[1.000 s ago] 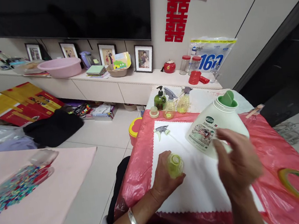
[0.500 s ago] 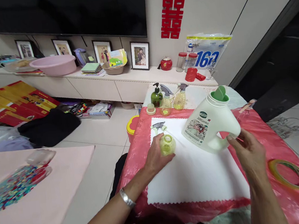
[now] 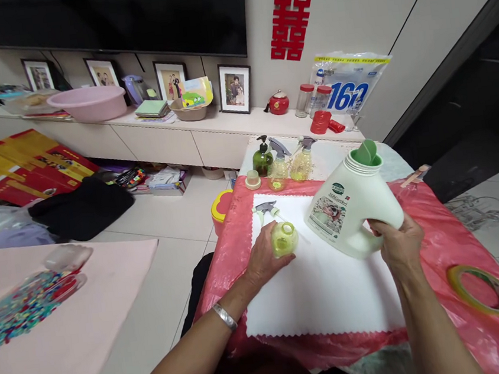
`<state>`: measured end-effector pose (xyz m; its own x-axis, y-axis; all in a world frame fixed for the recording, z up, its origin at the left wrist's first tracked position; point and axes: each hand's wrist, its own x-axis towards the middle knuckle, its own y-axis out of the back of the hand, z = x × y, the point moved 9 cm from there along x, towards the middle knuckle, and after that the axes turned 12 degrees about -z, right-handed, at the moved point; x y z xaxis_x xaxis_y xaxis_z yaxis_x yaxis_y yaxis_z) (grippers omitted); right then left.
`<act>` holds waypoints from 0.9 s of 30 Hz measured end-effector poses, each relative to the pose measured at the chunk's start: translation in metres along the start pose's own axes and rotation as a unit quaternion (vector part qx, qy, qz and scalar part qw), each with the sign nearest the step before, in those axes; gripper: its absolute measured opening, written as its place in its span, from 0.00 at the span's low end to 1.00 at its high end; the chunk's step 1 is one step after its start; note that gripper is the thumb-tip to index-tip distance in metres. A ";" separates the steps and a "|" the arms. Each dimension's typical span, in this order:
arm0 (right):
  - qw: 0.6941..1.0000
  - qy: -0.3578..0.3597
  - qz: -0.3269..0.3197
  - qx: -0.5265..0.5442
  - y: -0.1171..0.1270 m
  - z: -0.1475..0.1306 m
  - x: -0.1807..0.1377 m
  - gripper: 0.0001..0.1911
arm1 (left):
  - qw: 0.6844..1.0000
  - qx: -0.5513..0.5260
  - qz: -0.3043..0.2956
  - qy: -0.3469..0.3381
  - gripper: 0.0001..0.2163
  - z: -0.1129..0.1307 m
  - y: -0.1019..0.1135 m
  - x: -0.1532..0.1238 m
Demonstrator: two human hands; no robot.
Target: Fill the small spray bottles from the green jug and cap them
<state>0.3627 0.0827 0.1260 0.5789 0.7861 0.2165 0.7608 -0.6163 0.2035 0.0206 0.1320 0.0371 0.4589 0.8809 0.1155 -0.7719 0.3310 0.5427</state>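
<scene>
My left hand [image 3: 266,254] is wrapped round a small yellow-green spray bottle [image 3: 284,240] whose top is off, its open neck facing up. Fingers of my right hand [image 3: 402,243] are closed round the handle of a big pale-green detergent jug [image 3: 345,212]. The jug has no cap on, and a green spout shows in its mouth. A grey spray head [image 3: 266,209] with a thin tube lies behind the small bottle on a white scalloped cloth [image 3: 324,304]. At the cloth's back left stands a pale cap [image 3: 253,179].
Behind the cloth stand a dark green pump bottle [image 3: 263,160] and two spray bottles [image 3: 278,169]. A roll of tape [image 3: 482,290] lies at right on the red plastic cover [image 3: 442,238]. Colourful beads [image 3: 26,311] lie on a pink sheet [image 3: 106,309] at left.
My right hand has slid further through the jug's handle and closed round it. My left hand and the small bottle have shifted slightly right.
</scene>
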 end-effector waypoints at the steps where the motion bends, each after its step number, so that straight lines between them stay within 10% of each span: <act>1: 1.000 -0.002 0.008 0.001 0.003 -0.005 -0.003 0.14 | 1.000 0.001 0.001 -0.001 0.44 0.000 0.000 0.000; 15: 0.969 -0.127 0.007 -0.211 0.071 -0.096 -0.036 0.19 | 1.000 -0.011 -0.008 -0.008 0.43 0.000 -0.003 0.000; 27: 0.871 0.038 -0.192 -0.451 0.068 -0.119 -0.021 0.21 | 1.000 -0.020 -0.009 0.003 0.45 -0.001 -0.005 0.003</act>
<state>0.3675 0.0190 0.2486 0.2852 0.9582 0.0238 0.3342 -0.1227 0.9345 0.0255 0.1338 0.0343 0.4699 0.8770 0.1004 -0.7803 0.3595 0.5118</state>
